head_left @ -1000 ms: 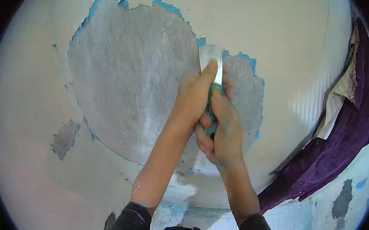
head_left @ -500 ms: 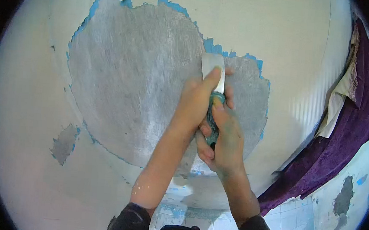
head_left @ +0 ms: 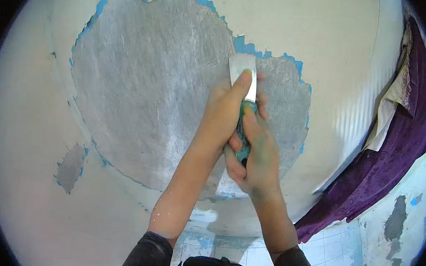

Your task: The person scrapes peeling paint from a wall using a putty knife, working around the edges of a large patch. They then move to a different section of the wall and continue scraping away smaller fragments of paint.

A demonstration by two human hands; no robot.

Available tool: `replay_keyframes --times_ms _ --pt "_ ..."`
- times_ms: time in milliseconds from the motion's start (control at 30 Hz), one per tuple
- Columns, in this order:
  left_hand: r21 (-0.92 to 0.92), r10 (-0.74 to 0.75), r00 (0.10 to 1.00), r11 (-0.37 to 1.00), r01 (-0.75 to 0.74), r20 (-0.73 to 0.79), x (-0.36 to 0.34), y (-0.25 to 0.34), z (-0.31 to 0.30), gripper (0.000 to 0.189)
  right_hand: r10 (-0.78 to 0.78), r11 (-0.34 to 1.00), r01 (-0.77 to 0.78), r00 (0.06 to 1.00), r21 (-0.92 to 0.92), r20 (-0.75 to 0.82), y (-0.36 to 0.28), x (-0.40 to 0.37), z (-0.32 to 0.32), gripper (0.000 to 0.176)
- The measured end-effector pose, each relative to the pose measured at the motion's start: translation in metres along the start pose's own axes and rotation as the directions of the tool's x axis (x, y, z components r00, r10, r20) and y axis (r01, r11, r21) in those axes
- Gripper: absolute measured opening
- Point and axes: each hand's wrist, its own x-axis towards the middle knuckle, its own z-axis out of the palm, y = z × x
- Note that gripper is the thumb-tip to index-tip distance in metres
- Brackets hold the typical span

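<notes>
scraper [head_left: 252, 91] observed over the grey patch [head_left: 127, 87], its blade [head_left: 242, 62] ending just below the patch's blue upper edge [head_left: 246, 47]. on my feed i record the left hand [head_left: 223, 104] wrapped round it, thumb [head_left: 245, 78] on the metal, and the right hand [head_left: 262, 154] gripping its green handle [head_left: 243, 134]. purple cloth [head_left: 363, 180] hangs right of the patch.

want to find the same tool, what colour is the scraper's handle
The scraper's handle is teal-green with dark areas, seen best in the head view.
</notes>
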Motion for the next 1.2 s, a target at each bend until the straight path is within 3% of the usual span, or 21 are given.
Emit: replay_keyframes --times_ms 133,167,267,300,433,567,667,867,933,967,1067,1200 --pt "-0.002 -0.025 0.999 1.0 0.025 0.021 -0.001 0.001 -0.002 0.044 -0.029 1.0 0.029 0.998 -0.002 -0.063 0.007 0.001 0.003 0.028" --pt "0.023 -0.029 0.999 0.999 0.029 0.017 -0.004 0.0 -0.001 0.045 0.021 0.999 -0.019 0.997 0.03 -0.073 0.011 0.0 -0.002 0.031" --pt "0.012 -0.035 0.999 0.999 0.035 0.009 0.002 0.01 0.001 0.044 -0.018 1.0 0.017 0.999 -0.019 -0.042 -0.002 0.005 0.008 0.041" --pt "-0.001 -0.014 1.0 1.0 0.014 0.022 0.004 0.007 0.0 0.044 0.007 1.0 -0.007 0.999 -0.009 -0.046 -0.003 0.003 0.007 0.029" --pt "0.01 -0.076 0.997 0.997 0.076 -0.029 -0.005 -0.002 0.0 0.044 0.036 0.999 -0.037 0.998 -0.021 -0.051 0.0 0.002 -0.001 0.031" --pt "-0.026 0.018 0.999 1.0 -0.017 0.038 0.012 0.015 -0.001 0.044 0.047 0.999 -0.047 0.997 0.012 -0.056 -0.012 0.011 0.014 0.032" --pt "-0.014 -0.097 0.995 0.995 0.097 -0.005 -0.005 0.008 -0.003 0.043 0.062 0.998 -0.06 0.995 0.029 -0.078 -0.002 0.0 0.011 0.03" --pt "-0.035 -0.072 0.997 0.997 0.073 0.012 -0.001 0.007 -0.005 0.041 0.068 0.997 -0.064 0.995 0.051 -0.071 -0.002 -0.003 0.014 0.027" --pt "-0.023 -0.117 0.993 0.993 0.116 -0.024 -0.006 0.005 -0.003 0.041 0.056 0.998 -0.055 0.998 0.038 -0.035 0.0 0.0 0.007 0.027" --pt "-0.007 -0.037 0.999 0.999 0.037 0.0 -0.002 0.01 -0.002 0.042 0.044 0.999 -0.044 0.999 0.03 -0.007 -0.001 0.004 0.005 0.028" --pt "0.005 -0.023 1.0 1.0 0.023 0.012 0.0 0.012 -0.004 0.043 0.082 0.996 -0.081 0.996 0.022 -0.033 -0.006 0.002 0.013 0.028" --pt "0.099 -0.09 0.995 0.991 0.094 -0.045 -0.003 0.011 -0.004 0.042 0.062 0.998 -0.062 0.998 -0.012 -0.019 -0.004 0.002 0.009 0.03"
